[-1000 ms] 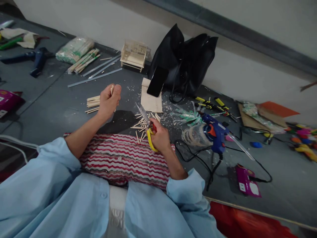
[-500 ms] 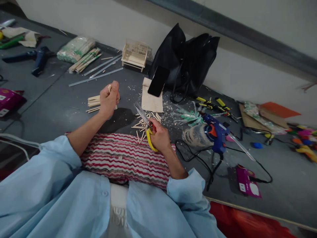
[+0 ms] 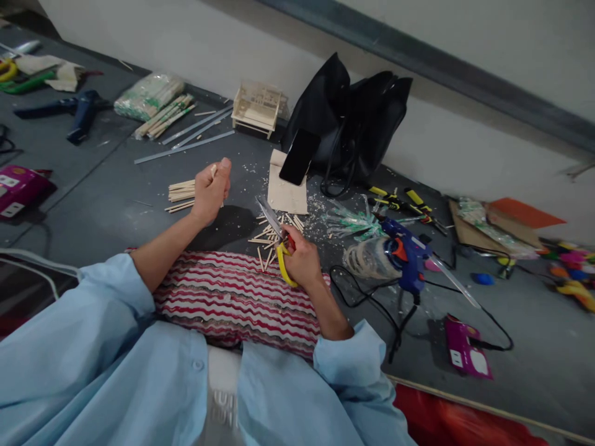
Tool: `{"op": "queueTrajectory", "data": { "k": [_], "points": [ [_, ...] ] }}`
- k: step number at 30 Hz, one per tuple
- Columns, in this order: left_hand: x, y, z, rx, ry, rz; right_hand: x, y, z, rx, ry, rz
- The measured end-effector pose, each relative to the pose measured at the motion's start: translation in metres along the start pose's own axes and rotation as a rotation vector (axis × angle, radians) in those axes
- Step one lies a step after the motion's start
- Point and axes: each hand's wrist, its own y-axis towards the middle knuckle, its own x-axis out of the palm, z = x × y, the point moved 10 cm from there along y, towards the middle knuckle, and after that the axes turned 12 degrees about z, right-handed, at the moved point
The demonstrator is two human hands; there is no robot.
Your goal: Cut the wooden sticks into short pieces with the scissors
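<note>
My left hand (image 3: 211,192) is closed around some thin wooden sticks (image 3: 214,170); a pale tip shows above the fist, and the rest is hidden by the fingers. Behind it on the table lies a bundle of longer wooden sticks (image 3: 181,191). My right hand (image 3: 303,259) grips scissors (image 3: 282,265) with yellow and red handles, fingers around the grips. The blades point away and to the left, over a scattered heap of short cut sticks (image 3: 263,236).
A small wooden model bench (image 3: 257,111) stands by the wall. A phone (image 3: 300,156) rests on brown paper (image 3: 287,196) beside a black bag (image 3: 357,118). To the right are a blue glue gun (image 3: 411,257), a plastic bottle (image 3: 367,257) and cables. A striped cushion (image 3: 237,297) lies before me.
The view has shifted slightly. My left hand, still closed on the sticks, is a little further right; the scissors stay in my right hand above the cut sticks.
</note>
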Motion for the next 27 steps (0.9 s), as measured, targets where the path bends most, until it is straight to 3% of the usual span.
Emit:
{"op": "queueTrajectory", "data": {
  "k": [9, 18, 23, 25, 27],
  "points": [
    [0.014, -0.003, 0.000, -0.157, -0.110, -0.196, 0.000, 0.001, 0.001, 0.015, -0.043, -0.009],
    [0.017, -0.002, 0.005, -0.174, -0.120, -0.307, -0.001, 0.002, -0.001, 0.009, -0.041, -0.003],
    [0.021, -0.007, -0.011, -0.183, -0.068, -0.334, 0.000, 0.002, 0.001, 0.018, -0.048, -0.006],
    [0.021, -0.006, -0.014, -0.137, 0.047, -0.342, 0.000, 0.003, 0.001, 0.026, -0.038, -0.011],
    [0.014, 0.006, -0.002, 0.025, 0.262, -0.284, 0.000, 0.003, 0.002, 0.033, -0.021, -0.012]
  ]
}}
